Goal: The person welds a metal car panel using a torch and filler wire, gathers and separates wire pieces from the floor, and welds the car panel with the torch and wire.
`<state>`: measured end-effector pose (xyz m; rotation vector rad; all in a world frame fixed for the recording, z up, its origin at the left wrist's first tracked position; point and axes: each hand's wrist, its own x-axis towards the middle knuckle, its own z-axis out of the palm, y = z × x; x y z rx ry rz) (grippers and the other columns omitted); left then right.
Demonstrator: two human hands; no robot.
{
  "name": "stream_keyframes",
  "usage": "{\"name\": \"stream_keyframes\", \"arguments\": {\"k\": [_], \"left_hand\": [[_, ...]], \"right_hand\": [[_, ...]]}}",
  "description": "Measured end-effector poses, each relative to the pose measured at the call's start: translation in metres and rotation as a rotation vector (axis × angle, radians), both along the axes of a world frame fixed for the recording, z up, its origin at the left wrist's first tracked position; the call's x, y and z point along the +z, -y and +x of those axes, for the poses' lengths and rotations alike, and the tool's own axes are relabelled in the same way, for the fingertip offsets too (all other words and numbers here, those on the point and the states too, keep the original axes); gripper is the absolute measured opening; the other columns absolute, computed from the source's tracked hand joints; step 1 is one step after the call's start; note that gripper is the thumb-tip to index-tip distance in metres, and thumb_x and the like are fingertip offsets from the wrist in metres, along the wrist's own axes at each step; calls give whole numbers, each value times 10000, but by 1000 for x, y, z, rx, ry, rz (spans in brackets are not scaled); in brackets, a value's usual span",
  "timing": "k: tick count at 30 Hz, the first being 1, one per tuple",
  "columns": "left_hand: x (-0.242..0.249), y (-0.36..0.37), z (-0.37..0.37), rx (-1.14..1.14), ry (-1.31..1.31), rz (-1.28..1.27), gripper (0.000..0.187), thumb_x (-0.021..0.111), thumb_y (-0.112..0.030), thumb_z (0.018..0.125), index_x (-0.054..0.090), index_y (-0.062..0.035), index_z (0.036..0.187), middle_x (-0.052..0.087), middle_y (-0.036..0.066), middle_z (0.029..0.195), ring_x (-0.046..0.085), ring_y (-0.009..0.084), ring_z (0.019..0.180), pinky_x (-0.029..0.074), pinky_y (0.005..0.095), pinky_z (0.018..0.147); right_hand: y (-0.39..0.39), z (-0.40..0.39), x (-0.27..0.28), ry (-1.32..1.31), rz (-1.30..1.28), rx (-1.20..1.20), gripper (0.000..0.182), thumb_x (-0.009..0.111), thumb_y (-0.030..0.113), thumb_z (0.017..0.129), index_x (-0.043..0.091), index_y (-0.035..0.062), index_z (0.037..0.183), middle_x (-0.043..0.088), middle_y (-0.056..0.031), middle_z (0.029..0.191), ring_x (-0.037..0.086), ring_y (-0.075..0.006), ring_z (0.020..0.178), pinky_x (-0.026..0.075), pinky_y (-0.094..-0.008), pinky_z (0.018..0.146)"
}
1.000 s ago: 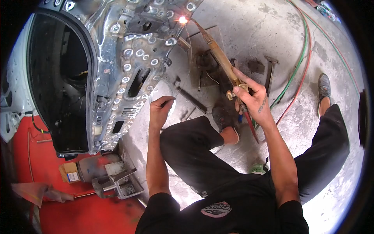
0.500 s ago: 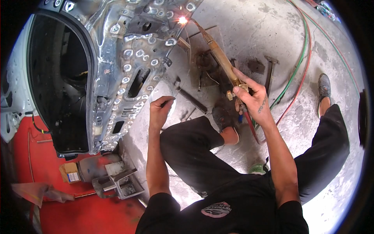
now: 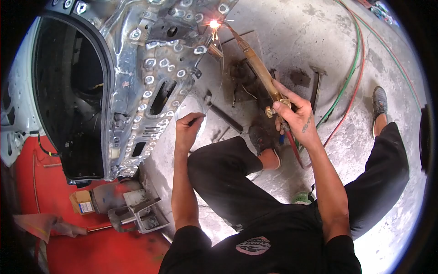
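Observation:
My right hand [image 3: 296,114] is wrapped around the brass valve end of a gas welding torch [image 3: 259,68]. The torch's thin bent tip points up and left to a bright glow [image 3: 214,24] at the edge of a bare metal car body panel [image 3: 157,68]. Sparks fall just below the glow. My left hand [image 3: 188,130] is closed in a pinch beside the panel's lower edge. A thin wire [image 3: 222,64] seems to run from its fingertips up toward the glow; the part at the fingers is faint.
Green [image 3: 350,75] and red [image 3: 359,77] hoses curve across the concrete floor at right. Hammers [image 3: 317,84] [image 3: 226,115] lie near my feet. A dark window [image 3: 68,91] adjoins the panel. A metal bracket-like part [image 3: 139,212] and a small box [image 3: 82,202] rest at lower left.
Sparks now drop below the glow and one streaks to its right. Both hands and the torch have stayed almost in place.

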<state>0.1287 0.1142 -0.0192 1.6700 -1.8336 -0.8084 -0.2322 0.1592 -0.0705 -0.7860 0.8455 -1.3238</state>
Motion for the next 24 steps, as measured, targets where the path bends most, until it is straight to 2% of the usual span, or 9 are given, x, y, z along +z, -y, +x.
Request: {"name": "stream_keyframes", "arguments": {"k": [7, 24], "left_hand": [[-1, 1, -1, 7, 1, -1, 122, 707, 3, 980, 789, -14, 1068, 616, -71, 767, 486, 20, 677, 388, 212, 591], [-4, 2, 4, 20, -18, -2, 120, 717, 4, 974, 794, -16, 1064, 620, -67, 760, 489, 28, 680, 395, 220, 599]], "right_hand": [[0, 0, 0, -1, -3, 1, 554, 686, 127, 1013, 546, 46, 1543, 689, -40, 869, 615, -91, 599, 506, -260, 516], [0, 1, -1, 7, 1, 1, 560, 689, 122, 1005, 549, 57, 1544, 688, -37, 857, 617, -90, 594, 510, -258, 509]]}}
